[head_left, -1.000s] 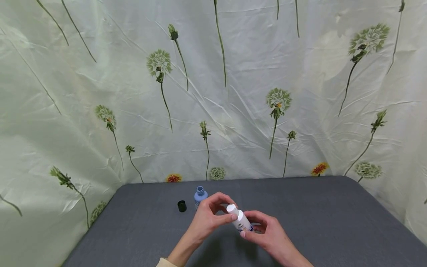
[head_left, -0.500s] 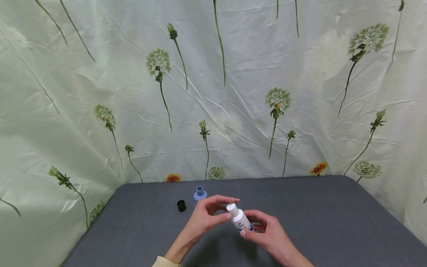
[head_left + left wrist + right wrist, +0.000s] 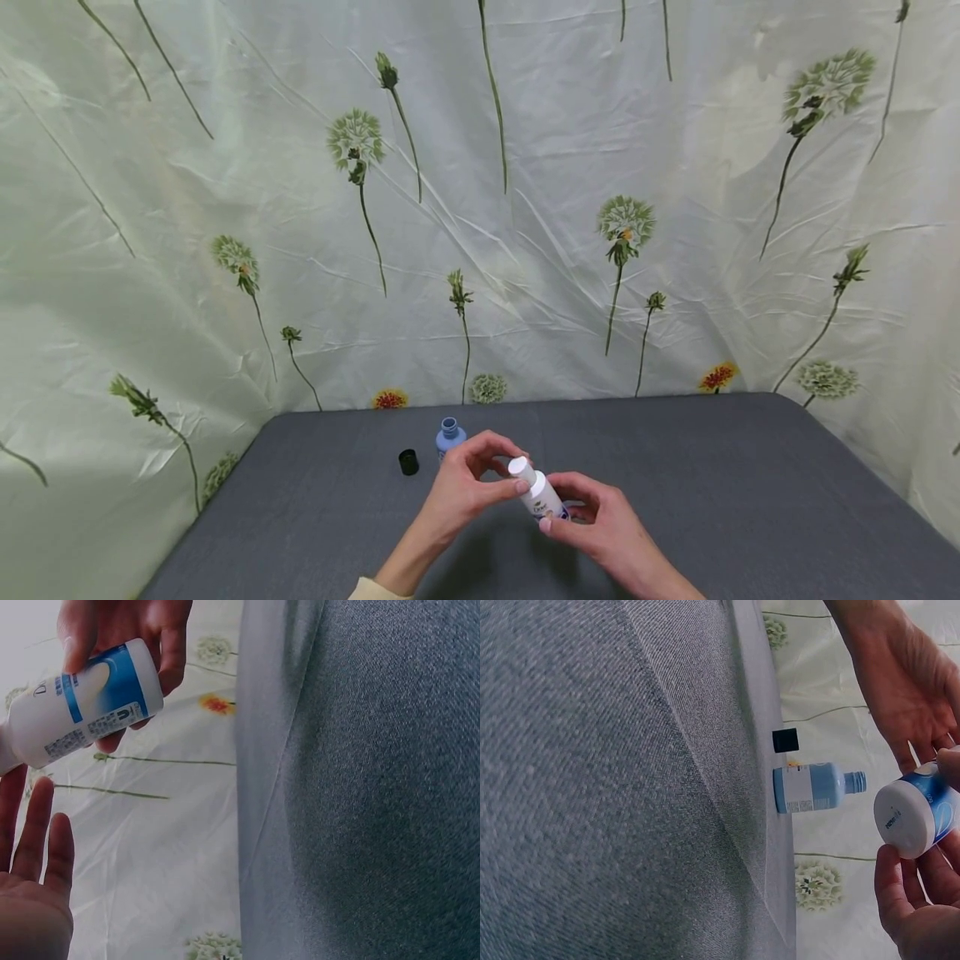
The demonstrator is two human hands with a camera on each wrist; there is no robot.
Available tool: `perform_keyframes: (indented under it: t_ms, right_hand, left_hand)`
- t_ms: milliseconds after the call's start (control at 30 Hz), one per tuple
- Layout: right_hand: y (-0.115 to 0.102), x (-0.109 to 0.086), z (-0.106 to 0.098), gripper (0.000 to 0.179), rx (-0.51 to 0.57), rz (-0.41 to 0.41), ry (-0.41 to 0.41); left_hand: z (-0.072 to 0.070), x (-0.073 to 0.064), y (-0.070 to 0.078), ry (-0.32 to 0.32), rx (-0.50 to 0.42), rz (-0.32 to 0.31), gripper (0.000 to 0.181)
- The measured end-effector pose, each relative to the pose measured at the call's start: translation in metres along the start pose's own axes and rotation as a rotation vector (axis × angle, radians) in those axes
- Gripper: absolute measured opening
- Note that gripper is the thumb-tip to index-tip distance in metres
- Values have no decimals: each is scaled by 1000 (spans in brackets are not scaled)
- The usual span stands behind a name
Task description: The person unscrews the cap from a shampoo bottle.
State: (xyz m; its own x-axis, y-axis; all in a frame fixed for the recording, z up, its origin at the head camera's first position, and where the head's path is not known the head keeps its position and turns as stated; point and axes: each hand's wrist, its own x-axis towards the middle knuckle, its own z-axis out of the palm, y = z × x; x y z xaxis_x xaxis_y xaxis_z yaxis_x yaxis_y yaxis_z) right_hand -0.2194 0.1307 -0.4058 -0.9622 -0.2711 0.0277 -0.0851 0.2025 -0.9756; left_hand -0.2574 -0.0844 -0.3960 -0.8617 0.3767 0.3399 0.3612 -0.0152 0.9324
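A small white bottle (image 3: 543,502) with a blue label is held tilted above the table, its cap end leaning to the left. My left hand (image 3: 467,490) pinches the white cap (image 3: 521,469) between thumb and fingers. Around the body of the bottle, the fingers and thumb of my right hand (image 3: 606,518) are curled. The left wrist view shows the printed back of the white bottle (image 3: 90,701), while the cap is mostly cut off at the edge. In the right wrist view the flat base of the white bottle (image 3: 902,821) faces the camera.
Behind my left hand stands an uncapped blue bottle (image 3: 449,435), partly hidden in the head view. A black cap (image 3: 408,462) lies to its left. The grey table (image 3: 720,492) ends at a flower-printed curtain (image 3: 540,292).
Half a second ago the left fingers were straighter and looser about the white cap; now they have closed on it again. The right hand and the bottle's body stay nearly still.
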Motion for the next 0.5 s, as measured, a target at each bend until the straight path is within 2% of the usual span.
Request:
perform_keyframes:
  t_ms: [167,400,500]
  right_hand:
    - [1,0,0,49,16,1,-18]
    - [2,0,-1,44,19,-39,-13]
    - [1,-1,-1,44,15,-42,-7]
  left_hand:
    - [2,-1,-1,7,-1,-13,30]
    - [-1,0,-3,-108,-85,71,34]
    - [-3,-1,-2,-140,-127,66,33]
